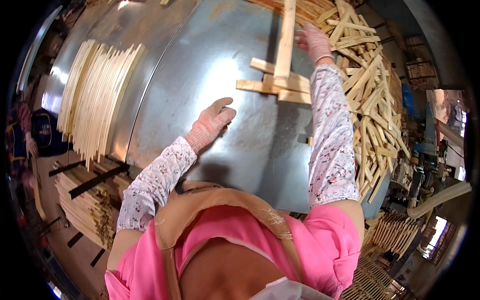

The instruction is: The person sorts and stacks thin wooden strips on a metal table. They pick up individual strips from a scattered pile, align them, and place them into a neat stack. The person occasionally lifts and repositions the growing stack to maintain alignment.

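Observation:
My left hand [214, 122], in a pale pink knitted glove, is over the metal tabletop [210, 80] with nothing in it; thumb and fingers are apart. My right hand [315, 42], gloved alike, reaches to the far right, beside the heap of loose wood strips [372, 100]. Its fingers are loosely bent and apart, and I see nothing held in them. Just left of it a long wood strip [285, 42] points away from me. Its near end rests over several short wood pieces [257, 86] lying crosswise, partly hidden behind my right sleeve.
A neat row of long strips [97, 95] lies on the table's left part, past a seam. Below it, stacked wood [85, 200] sits by dark metal bars. More stacked strips [395, 232] stand at the lower right. Another person's hand [31, 146] shows at the far left.

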A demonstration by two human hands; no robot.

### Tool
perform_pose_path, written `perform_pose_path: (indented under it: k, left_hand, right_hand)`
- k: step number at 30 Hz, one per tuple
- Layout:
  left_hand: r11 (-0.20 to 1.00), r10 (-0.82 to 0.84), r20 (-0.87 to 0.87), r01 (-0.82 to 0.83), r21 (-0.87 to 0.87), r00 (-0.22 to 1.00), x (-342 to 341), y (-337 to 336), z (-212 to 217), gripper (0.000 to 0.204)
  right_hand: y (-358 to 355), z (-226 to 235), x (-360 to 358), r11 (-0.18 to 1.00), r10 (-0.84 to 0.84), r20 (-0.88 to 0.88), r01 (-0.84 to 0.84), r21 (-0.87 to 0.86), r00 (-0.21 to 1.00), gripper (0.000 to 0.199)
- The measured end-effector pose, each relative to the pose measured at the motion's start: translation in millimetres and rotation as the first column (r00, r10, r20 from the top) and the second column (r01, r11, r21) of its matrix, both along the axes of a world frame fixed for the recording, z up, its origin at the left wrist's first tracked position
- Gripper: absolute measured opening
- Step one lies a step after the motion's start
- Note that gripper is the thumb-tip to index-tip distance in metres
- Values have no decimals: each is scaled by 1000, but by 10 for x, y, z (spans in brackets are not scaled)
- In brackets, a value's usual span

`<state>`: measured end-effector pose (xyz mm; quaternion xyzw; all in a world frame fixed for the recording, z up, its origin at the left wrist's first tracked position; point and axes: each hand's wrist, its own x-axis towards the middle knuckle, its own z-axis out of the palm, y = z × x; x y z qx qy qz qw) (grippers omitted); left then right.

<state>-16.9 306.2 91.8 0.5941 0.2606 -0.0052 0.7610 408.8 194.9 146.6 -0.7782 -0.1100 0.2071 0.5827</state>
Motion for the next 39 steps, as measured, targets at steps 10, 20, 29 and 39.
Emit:
perform_pose_path:
  k: [10, 20, 29, 39]
  left_hand:
    - [985, -110, -389, 154, 82, 915, -897, -100, -1173, 26]
    - [988, -97, -327, 132, 86, 940, -653, -188, -1063, 39]
    - [843, 115, -16, -107, -527, 993, -215, -310, -969, 46]
    - [987, 140, -114, -148, -67, 984, -587, -78, -1146, 58]
  right_hand:
    - [-1949, -928, -329, 257, 847, 198, -54, -965, 492, 102]
    - [-1126, -1030, -815, 448, 775, 350, -67, -892, 527, 44]
    - [118, -1293, -2420, 912, 378, -453, -409, 33, 808, 57]
    - [-145, -1628, -3577, 997, 38, -503, -64, -34, 864, 45]
